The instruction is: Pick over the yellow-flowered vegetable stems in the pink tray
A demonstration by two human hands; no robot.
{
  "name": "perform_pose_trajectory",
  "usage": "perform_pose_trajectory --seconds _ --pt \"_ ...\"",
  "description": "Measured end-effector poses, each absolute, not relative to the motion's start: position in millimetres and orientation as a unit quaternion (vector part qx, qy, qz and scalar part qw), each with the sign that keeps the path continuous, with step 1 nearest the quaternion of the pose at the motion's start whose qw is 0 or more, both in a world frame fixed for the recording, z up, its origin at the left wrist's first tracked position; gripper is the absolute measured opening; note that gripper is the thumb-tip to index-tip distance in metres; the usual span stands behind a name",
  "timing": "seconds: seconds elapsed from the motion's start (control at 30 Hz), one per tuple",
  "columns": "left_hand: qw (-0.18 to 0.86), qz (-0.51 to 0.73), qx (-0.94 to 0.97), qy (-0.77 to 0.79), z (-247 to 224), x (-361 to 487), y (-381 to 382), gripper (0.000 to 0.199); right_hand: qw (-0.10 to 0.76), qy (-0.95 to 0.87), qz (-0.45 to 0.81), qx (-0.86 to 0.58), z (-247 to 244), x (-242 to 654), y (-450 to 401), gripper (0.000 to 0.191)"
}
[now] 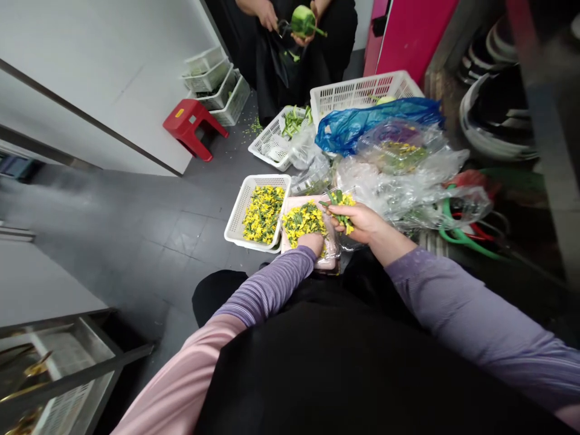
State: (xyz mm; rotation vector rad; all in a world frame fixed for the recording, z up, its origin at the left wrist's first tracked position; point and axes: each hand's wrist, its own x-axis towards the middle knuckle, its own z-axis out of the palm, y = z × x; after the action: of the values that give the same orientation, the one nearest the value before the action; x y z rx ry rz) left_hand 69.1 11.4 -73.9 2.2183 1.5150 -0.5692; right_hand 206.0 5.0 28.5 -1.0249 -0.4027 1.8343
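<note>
Half the left hand (312,241) hides among flowers (302,220).

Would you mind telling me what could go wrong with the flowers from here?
1. The right hand holds a loose bunch of flowers above crumpled plastic bags; some may drop among them.
2. The pink tray is heaped, with the left hand at its near edge, so flowers could spill onto the floor.
3. The white basket overlaps the tray; a nudge might shift it.
</note>
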Motion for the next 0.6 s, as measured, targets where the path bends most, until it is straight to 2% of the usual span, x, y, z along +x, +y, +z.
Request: perform_pose_trajectory --seconds 0.13,0.27,0.33,0.5,0.6 --pt "0.22 -0.171 0.758 0.59 -75.4 70.8 20.5 0.026 0.484 -0.172 0.745 -0.427 28.1 204.5 5.2 0.017" --pt "0.287 -0.062 0.692 0.659 -74.2 53.7 26.1 0.015 0.479 -0.17 0.726 -0.463 22.4 206.0 7.2 0.018" --pt "0.358 0.008 0.646 0.674 -69.3 40.8 27.3 0.012 0.479 -0.168 0.724 -0.467 18.3 206.7 8.2 0.018" --pt "0.588 0.198 0.463 0.632 -37.0 15.3 20.5 0.021 0.444 -0.159 0.719 -0.511 5.1 200.6 7.8 0.015" --pt "0.642 0.279 0.425 0.574 -12.1 13.6 10.0 0.026 0.414 -0.176 0.718 -0.531 -1.9 191.0 4.8 0.013"
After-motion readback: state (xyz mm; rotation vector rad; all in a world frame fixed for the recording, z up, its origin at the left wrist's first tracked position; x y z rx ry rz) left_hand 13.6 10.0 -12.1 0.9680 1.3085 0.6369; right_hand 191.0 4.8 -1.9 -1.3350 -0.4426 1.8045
